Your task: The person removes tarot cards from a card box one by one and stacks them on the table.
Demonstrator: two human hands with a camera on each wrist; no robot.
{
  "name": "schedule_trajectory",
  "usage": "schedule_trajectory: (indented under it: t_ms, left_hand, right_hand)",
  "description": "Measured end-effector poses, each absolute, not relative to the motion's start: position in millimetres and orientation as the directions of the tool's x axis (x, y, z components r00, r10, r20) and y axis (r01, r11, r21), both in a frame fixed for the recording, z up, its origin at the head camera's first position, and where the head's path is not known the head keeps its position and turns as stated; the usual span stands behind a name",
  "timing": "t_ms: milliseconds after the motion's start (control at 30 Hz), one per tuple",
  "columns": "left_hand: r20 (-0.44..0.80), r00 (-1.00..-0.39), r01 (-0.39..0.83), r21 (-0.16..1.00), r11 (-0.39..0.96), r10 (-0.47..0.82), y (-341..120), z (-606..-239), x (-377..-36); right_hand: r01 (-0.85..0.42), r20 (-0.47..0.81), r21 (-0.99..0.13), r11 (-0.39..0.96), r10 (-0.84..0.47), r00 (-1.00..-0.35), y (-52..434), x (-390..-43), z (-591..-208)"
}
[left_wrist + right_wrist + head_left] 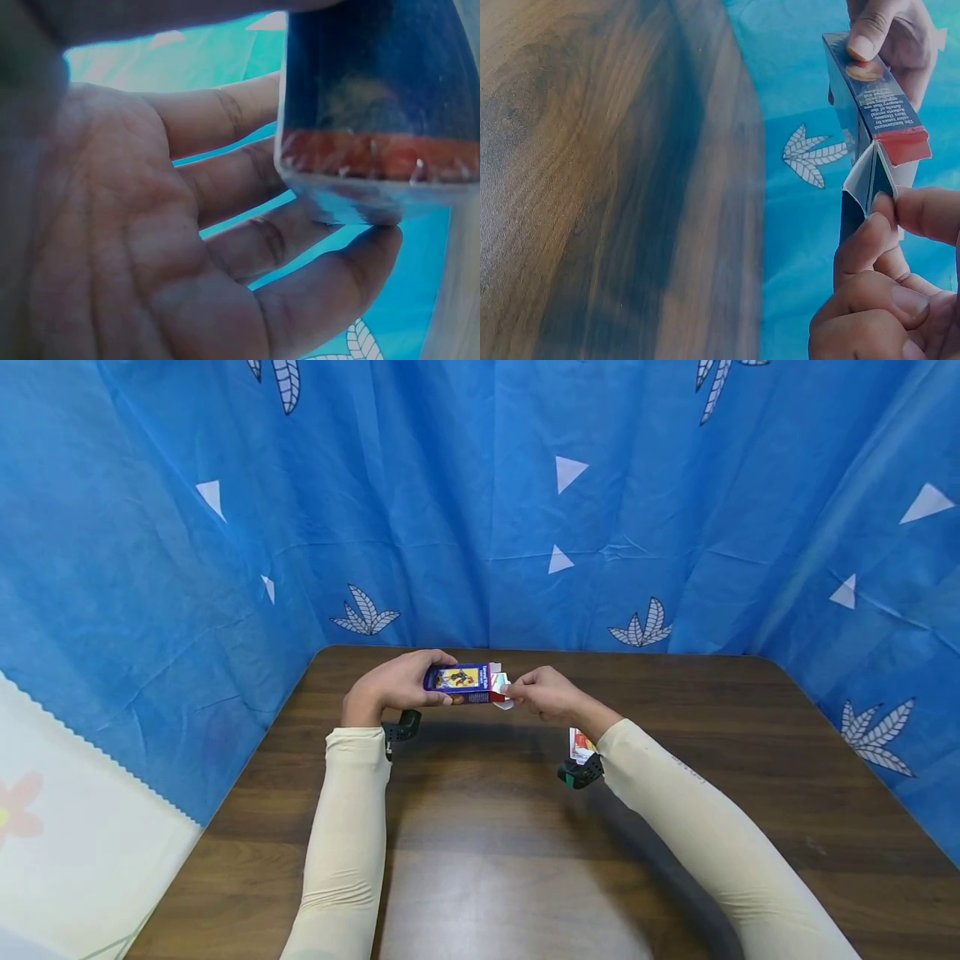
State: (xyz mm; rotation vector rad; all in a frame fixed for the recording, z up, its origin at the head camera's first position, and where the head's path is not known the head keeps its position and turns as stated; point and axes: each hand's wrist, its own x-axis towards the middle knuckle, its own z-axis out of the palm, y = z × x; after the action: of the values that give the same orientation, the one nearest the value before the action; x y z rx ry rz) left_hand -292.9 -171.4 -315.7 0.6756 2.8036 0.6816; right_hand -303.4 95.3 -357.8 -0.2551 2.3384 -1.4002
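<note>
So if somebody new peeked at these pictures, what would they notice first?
Probably the big, bright blue curtain with white leaves and triangles, rising behind the brown table. Next might be the colourful little box in the middle, with the left hand holding one end and the right hand pinching at the open end. A bit of a red-and-white card also shows near the right cuff.

A blue curtain (450, 502) printed with white triangles and leaf sprigs hangs from nine through twelve to three o'clock, behind a dark wood-grain counter (465, 835) glossy with light toward six; a pale, pink-flowered sheet (90, 860) shows at eight.
</note>
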Motion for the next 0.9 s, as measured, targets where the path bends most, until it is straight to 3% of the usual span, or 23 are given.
schedule_trajectory:
  t_ms: [900]
  left_hand:
    - [-0.038,-0.876,0.409,0.471,0.782,0.481,-175,-315,-292]
  right_hand:
    - [0.126,-0.233,-0.929,0.348,-0.285,-0.93,158,-321,-367]
